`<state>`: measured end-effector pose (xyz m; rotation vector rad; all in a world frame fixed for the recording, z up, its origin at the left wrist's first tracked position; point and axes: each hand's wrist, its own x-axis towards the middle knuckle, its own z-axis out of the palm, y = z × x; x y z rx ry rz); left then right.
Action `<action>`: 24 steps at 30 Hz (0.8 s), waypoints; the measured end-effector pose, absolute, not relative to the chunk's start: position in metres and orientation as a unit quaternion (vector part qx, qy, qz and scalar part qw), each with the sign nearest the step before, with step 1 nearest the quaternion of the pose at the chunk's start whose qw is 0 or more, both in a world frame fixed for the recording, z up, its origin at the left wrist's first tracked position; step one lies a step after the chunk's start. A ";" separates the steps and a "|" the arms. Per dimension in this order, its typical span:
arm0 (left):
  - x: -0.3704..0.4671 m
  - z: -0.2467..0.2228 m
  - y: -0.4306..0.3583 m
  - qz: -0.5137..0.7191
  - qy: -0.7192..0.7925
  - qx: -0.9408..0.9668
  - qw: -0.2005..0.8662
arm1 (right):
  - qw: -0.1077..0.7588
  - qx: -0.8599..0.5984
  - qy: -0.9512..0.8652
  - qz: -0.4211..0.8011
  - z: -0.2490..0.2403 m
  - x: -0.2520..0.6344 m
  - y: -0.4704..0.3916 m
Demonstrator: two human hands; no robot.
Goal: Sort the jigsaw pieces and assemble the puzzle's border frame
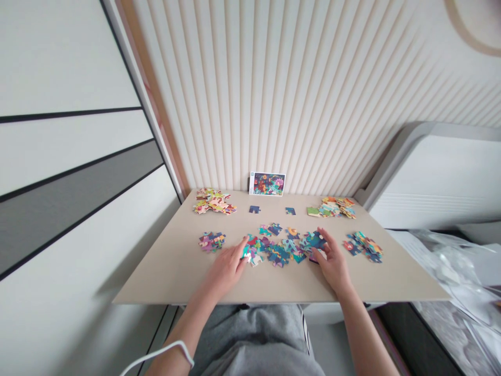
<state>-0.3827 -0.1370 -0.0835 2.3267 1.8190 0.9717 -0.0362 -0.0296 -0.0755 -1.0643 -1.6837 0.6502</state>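
Observation:
A loose spread of jigsaw puzzle pieces (278, 253), mostly teal, blue and purple, lies across the middle of the table. At its left end my left hand (227, 266) rests with the index finger stretched out, touching or just above the pieces there. My right hand (333, 262) is at the opposite end, thumb and fingers apart around several dark blue pieces; whether it touches them I cannot tell. Two dark blue pieces sit separately farther back, one on the left (254, 209) and one on the right (290, 211). Behind them a picture card (267, 184) leans upright against the wall.
Piles of puzzle pieces sit at back left (213, 202), back right (332, 207), left (212, 241) and right (364, 246) on the beige table (164, 277). A white cable (164, 349) crosses my left forearm. Plastic wrapping (450, 261) lies beyond the table's right edge.

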 end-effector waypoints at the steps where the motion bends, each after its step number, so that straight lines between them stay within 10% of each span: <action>1: -0.383 -0.084 -0.137 0.312 0.586 0.747 0.013 | 0.514 -0.428 -0.691 0.275 -0.077 -0.037 -0.028; 24: -0.381 -0.076 -0.133 0.401 0.588 0.696 0.099 | 0.420 -0.460 -0.768 0.149 -0.057 -0.053 -0.038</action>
